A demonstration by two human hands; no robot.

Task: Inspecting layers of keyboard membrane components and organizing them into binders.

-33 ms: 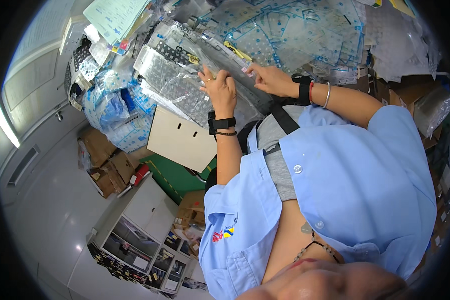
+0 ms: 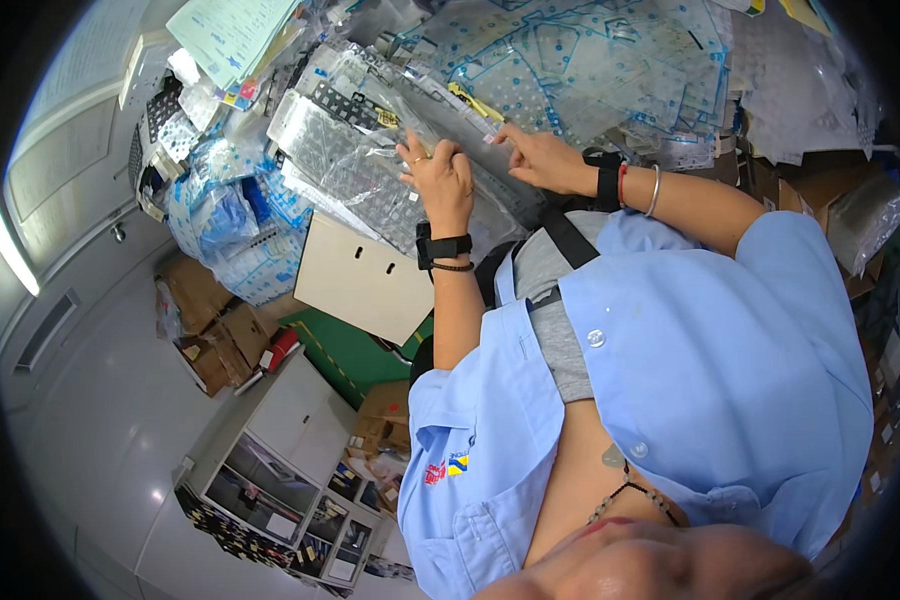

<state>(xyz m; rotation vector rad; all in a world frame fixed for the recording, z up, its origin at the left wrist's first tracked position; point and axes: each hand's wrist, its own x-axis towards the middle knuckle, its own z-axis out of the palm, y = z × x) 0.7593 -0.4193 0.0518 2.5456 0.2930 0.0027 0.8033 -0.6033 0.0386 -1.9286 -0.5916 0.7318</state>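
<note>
A pile of flat sheets in clear plastic bags (image 2: 345, 165) lies in front of me, with dark perforated parts (image 2: 345, 105) showing at its far end. My left hand (image 2: 442, 180) rests over the near right part of this pile, fingers loosely bent and apart, a ring on one of them. To its right, my right hand (image 2: 540, 160) is beside the pile's right edge. Its index finger reaches left and its thumb stands apart below; the other fingers are curled and partly hidden. I see nothing held in either hand. A yellow label (image 2: 386, 118) shows on the pile.
Clear bags with blue markings (image 2: 530, 75) spread across the far side. Blue-and-white plastic bags (image 2: 235, 220) bulge at the left. A cream board with two slots (image 2: 360, 280) juts out below the pile. Green printed papers (image 2: 235, 40) lie at the far left; cardboard boxes (image 2: 220, 340) stand beyond.
</note>
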